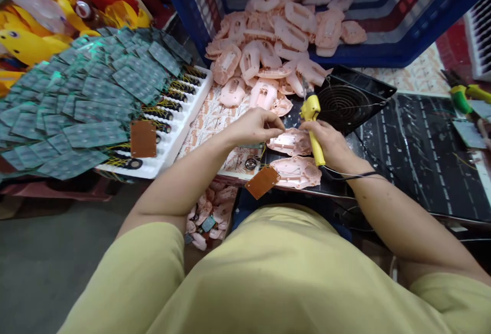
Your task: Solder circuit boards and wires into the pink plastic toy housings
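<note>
My right hand (328, 142) is wrapped round a yellow soldering gun (311, 109), its metal tip pointing away from me and its handle slanting towards me. Thumb and fingers of my left hand (264, 125) are pinched together over a pink plastic shell (289, 142); whatever they hold is too small to make out. A second pink shell (301, 172) lies nearer to me, hollow side up, with thin wires across it. Beside it a brown circuit board (262, 182) sticks out over the table edge. A small round speaker (250, 163) sits left of the shells.
Pink shells (264, 58) spill from a tipped blue crate (383, 60) at the back. A black fan (343, 99) stands behind my right hand. Many green circuit boards (95, 93) with wired speakers lie on a white foam tray (184, 132) at left. Pliers (462, 96) lie far right.
</note>
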The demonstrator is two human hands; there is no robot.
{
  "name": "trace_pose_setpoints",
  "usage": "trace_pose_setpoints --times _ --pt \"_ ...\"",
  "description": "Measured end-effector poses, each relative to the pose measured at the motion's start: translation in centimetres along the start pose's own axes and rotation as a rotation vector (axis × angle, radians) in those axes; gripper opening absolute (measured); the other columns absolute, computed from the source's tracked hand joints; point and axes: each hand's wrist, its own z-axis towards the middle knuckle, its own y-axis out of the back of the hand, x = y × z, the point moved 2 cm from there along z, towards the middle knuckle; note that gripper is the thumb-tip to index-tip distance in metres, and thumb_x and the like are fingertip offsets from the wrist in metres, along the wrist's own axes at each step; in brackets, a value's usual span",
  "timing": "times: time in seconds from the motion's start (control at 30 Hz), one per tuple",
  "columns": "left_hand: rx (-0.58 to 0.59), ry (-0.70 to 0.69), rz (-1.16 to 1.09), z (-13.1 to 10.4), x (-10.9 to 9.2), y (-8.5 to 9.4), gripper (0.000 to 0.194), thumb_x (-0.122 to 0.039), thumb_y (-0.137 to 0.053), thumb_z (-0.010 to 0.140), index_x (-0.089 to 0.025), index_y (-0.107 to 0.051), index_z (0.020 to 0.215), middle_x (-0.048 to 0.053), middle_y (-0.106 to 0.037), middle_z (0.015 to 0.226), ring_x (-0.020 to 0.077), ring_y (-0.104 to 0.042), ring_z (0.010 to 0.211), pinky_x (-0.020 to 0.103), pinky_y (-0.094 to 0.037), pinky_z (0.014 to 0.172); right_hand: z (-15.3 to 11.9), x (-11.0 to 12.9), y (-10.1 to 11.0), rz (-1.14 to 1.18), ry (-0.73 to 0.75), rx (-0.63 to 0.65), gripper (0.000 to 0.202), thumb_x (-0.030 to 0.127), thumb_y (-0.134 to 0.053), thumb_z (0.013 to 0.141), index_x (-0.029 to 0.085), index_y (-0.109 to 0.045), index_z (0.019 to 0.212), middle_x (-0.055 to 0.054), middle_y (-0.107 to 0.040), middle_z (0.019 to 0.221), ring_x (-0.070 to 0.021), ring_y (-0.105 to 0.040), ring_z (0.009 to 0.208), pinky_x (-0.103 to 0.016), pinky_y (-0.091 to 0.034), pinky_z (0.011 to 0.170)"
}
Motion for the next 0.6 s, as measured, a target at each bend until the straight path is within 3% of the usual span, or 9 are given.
trace_pose_setpoints --times 0.1,0.17,0.27,0.37,0.5,0.6 --pt "0.023 0.014 0.210 0.8 1.1 -1.8 0.013 -0.010 -0.066 0.075 -0.016 -0.076 0.080 0.002 -0.073 0.073 0.0131 -0.064 0.064 0.026 -0.048 0.067 -0.2 -0.1 -0.3 -0.015 0.011 0.000 0.027 0.018 -0.057 0.090 0.021 -0.061 0.116 -0.005 -0.074 0.104 -0.0199 -0.071 0.097 -0.040 -0.053 0.101" --pt "0.053 0.004 0.337 0.9 1.2 -2.7 0.011 -0.012 -0.068 0.077 -0.016 -0.077 0.083 0.004 -0.075 0.078 0.0153 -0.066 0.071 0.028 -0.048 0.072 -0.6 0.6 0.3 -0.026 0.029 -0.067 0.021 0.019 -0.056 0.094 0.021 -0.063 0.113 -0.003 -0.075 0.102 -0.0182 -0.072 0.093 -0.039 -0.054 0.101" --pt "0.072 0.009 0.451 0.8 0.8 -3.2 0.011 -0.019 -0.071 0.082 -0.015 -0.078 0.088 0.006 -0.076 0.084 0.0180 -0.067 0.078 0.029 -0.048 0.076 -1.7 2.3 2.8 -0.053 0.127 -0.261 0.013 0.020 -0.065 0.093 0.022 -0.066 0.106 0.000 -0.075 0.089 -0.0140 -0.072 0.078 -0.027 -0.058 0.084" --pt "0.064 0.040 0.464 0.9 0.7 -3.1 0.011 -0.018 -0.070 0.084 -0.015 -0.078 0.091 0.006 -0.076 0.084 0.0171 -0.067 0.078 0.028 -0.047 0.076 -3.7 3.7 5.8 -0.119 0.185 -0.343 0.033 0.024 -0.074 0.087 0.022 -0.066 0.120 0.001 -0.074 0.078 -0.0134 -0.069 0.064 -0.023 -0.057 0.067" --pt "0.062 0.066 0.446 1.0 0.9 -3.1 0.009 -0.019 -0.071 0.084 -0.015 -0.076 0.089 0.004 -0.075 0.082 0.0147 -0.065 0.073 0.026 -0.046 0.074 -7.0 4.3 8.5 -0.352 0.074 -0.451 0.063 0.054 -0.060 0.093 0.018 -0.052 0.145 -0.007 -0.076 0.090 -0.0226 -0.073 0.072 -0.031 -0.058 0.063" --pt "0.068 0.098 0.482 1.1 0.8 -3.3 0.011 -0.024 -0.071 0.084 -0.015 -0.076 0.088 0.004 -0.074 0.079 0.0152 -0.064 0.071 0.027 -0.046 0.074 -8.9 4.5 8.5 -0.272 -0.058 -0.495 0.051 0.041 -0.066 0.092 0.022 -0.059 0.139 -0.008 -0.076 0.102 -0.0248 -0.073 0.078 -0.034 -0.060 0.067"
